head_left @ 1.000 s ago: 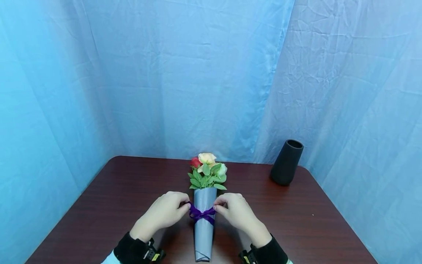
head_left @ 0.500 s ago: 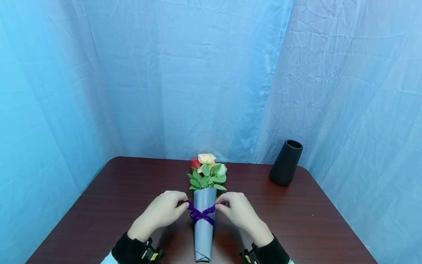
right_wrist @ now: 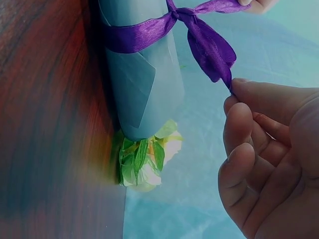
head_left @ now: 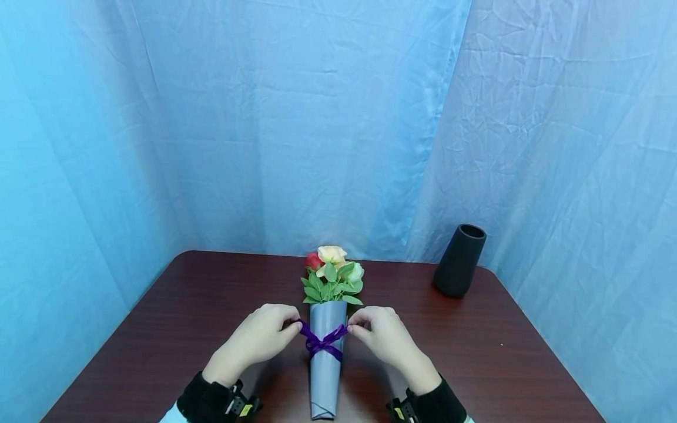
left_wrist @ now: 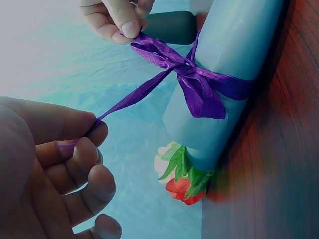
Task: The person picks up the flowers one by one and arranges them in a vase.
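A bouquet wrapped in blue-grey paper (head_left: 325, 382) lies on the table with its flowers (head_left: 332, 254) toward the far edge: red, cream and pale green-white blooms among green leaves. Round its middle runs a purple ribbon (head_left: 324, 345), knotted on top with a loop showing in the left wrist view. My left hand (head_left: 259, 335) pinches one ribbon end between thumb and forefinger, left of the wrap. On the other side my right hand (head_left: 386, 338) pinches another part of the ribbon (right_wrist: 212, 55) between thumb and forefinger. Both stretches look drawn out from the knot.
A black vase (head_left: 460, 261) stands at the back right of the dark brown table (head_left: 211, 282). Blue cloth (head_left: 328, 129) hangs behind the table and along both sides.
Both hands have moved slightly apart and a little farther from me, each still pinching the ribbon. The stretches between them and the knot have grown longer. The bouquet has barely shifted.
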`<action>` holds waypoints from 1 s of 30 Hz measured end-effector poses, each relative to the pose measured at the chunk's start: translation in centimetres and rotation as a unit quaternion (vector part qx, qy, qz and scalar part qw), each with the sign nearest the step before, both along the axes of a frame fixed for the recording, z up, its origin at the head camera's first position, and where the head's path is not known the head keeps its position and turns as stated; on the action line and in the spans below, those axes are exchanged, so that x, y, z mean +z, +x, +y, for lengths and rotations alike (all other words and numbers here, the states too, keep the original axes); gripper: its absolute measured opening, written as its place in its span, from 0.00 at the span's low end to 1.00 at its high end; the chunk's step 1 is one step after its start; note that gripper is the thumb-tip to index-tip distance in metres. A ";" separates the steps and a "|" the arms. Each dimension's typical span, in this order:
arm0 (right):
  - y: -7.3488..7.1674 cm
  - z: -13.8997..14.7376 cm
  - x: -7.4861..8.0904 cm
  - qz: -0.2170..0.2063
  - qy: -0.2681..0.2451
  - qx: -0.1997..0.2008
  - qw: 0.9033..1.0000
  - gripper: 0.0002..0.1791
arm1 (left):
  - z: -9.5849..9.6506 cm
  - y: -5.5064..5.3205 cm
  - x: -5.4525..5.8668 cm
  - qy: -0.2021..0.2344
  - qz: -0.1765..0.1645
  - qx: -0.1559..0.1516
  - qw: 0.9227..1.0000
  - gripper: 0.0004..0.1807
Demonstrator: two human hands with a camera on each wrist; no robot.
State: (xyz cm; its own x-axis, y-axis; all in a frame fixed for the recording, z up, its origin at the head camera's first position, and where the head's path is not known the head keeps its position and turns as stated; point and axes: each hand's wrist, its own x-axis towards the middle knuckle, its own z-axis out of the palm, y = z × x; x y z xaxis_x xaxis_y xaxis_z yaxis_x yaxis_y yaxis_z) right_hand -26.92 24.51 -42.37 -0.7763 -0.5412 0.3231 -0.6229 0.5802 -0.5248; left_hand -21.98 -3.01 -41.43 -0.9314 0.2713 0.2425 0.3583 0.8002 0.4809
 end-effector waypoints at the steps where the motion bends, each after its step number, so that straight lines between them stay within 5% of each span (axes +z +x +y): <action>1: 0.0 0.0 0.0 0.001 0.001 0.000 1.000 0.05 | 0.0 0.0 0.0 -0.001 0.001 0.000 1.000 0.08; 30: -0.3 1.0 0.5 -0.003 0.001 -0.027 1.000 0.03 | -0.9 0.2 0.5 0.023 0.010 0.002 1.000 0.08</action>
